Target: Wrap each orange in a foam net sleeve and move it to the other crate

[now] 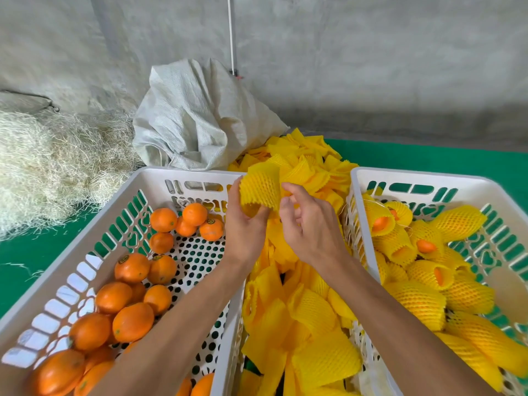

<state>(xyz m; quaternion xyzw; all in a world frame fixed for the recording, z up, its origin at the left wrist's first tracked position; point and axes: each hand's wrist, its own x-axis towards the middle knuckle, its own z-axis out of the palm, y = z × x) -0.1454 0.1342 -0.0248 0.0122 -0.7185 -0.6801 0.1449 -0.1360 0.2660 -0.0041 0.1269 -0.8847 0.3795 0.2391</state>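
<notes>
My left hand (245, 224) holds a yellow foam net sleeve (261, 187) above the gap between the two crates; whether an orange sits inside it is hidden. My right hand (307, 221) hovers just right of the sleeve with fingers loosely curled, holding nothing. The left white crate (85, 252) holds several bare oranges (133, 321). The right white crate (360, 178) holds several oranges wrapped in sleeves (420, 301). A pile of loose yellow sleeves (308, 324) lies between the crates.
A crumpled white woven sack (197, 118) lies behind the left crate. Pale straw-like fibre (48, 167) is heaped at the left on the green floor mat (428, 158). A grey concrete wall stands behind.
</notes>
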